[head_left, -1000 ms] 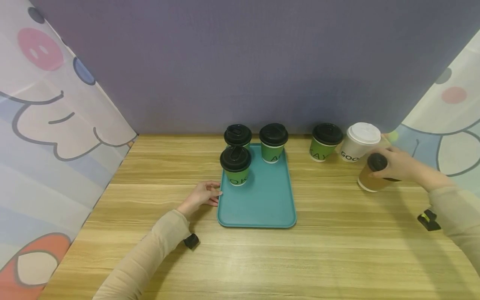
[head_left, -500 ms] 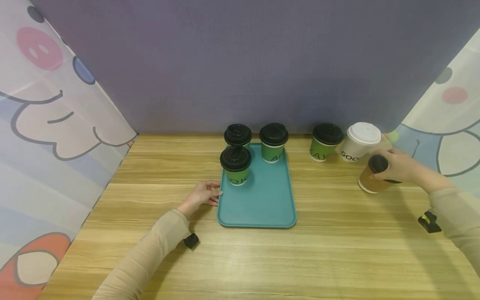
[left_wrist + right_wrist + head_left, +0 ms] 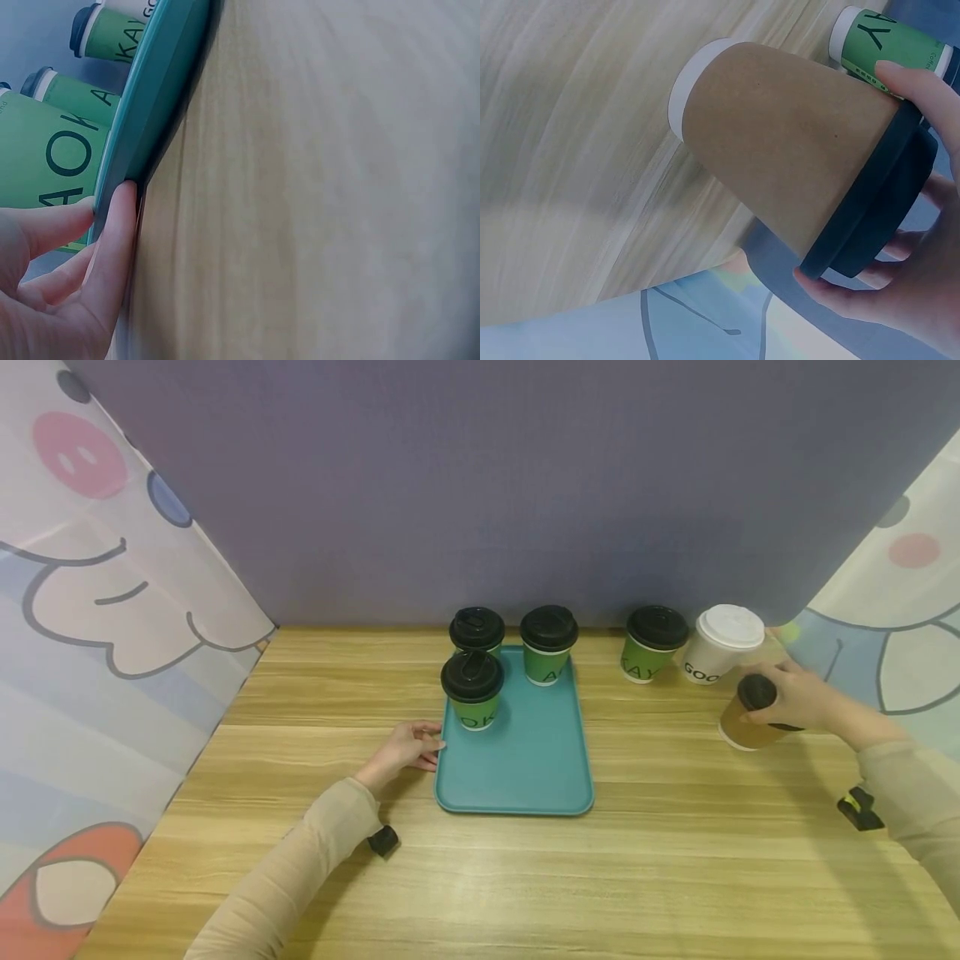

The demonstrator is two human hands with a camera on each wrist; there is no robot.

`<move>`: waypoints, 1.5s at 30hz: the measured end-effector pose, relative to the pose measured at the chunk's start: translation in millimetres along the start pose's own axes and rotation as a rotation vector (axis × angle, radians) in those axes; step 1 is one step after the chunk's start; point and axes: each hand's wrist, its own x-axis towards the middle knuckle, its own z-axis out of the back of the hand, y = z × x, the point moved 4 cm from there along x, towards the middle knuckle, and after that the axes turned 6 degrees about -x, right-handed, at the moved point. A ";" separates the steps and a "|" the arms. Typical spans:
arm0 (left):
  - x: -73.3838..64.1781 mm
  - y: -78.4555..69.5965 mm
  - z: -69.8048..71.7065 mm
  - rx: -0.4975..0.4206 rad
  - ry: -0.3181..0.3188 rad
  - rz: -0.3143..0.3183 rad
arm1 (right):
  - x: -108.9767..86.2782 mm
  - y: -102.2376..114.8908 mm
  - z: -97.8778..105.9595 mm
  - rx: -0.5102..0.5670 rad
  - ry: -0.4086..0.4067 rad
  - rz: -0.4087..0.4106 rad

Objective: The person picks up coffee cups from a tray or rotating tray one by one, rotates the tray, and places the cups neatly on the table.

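My left hand [image 3: 407, 747] pinches the left rim of a teal tray [image 3: 525, 768], thumb and fingers on either side of the edge in the left wrist view. Three green cups with black lids stand on the tray: a front-left cup [image 3: 472, 689], one behind it [image 3: 477, 631] and one at the back right [image 3: 548, 645]. Over on the right, my right hand [image 3: 802, 697] holds a brown paper coffee cup [image 3: 780, 142] by its black lid, fingers spread around the lid's rim. The cup looks tilted in the head view, its white base close to the table.
Right of the tray, near the back wall, stand a green cup [image 3: 651, 643] with a black lid and a white cup [image 3: 720, 643] with a white lid. A grey wall [image 3: 510, 493] closes off the back; cartoon-printed curtains [image 3: 112, 577] flank the wooden table [image 3: 637, 877].
The brown cup and my right hand have shifted very slightly to the right. My left hand keeps its place at the tray, and the other cups stand as before.
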 end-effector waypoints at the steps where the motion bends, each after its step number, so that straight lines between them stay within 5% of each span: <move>1: -0.1 -0.5 0.0 -0.001 -0.003 0.002 | -0.1 0.3 0.1 -0.001 0.001 0.000; 15: -1.9 -2.5 0.1 -0.007 0.019 0.004 | 1.2 2.0 1.0 0.026 0.060 -0.021; 23: -20.3 -20.8 -6.2 0.022 0.038 -0.018 | 6.6 11.3 7.7 0.059 0.008 -0.014; 31: -26.0 -26.0 -7.8 0.021 0.027 -0.015 | 16.7 39.0 16.9 -0.074 -0.231 0.198; 34: -24.9 -24.9 -7.5 0.023 0.030 -0.017 | 19.6 53.3 20.7 -0.155 -0.195 0.165; 39: -11.3 -10.6 -2.5 0.009 0.035 -0.016 | 23.4 76.5 22.4 -0.097 -0.073 0.110; 45: -3.6 -3.0 -0.3 0.006 0.020 -0.018 | 33.8 102.2 22.0 -0.072 -0.137 0.220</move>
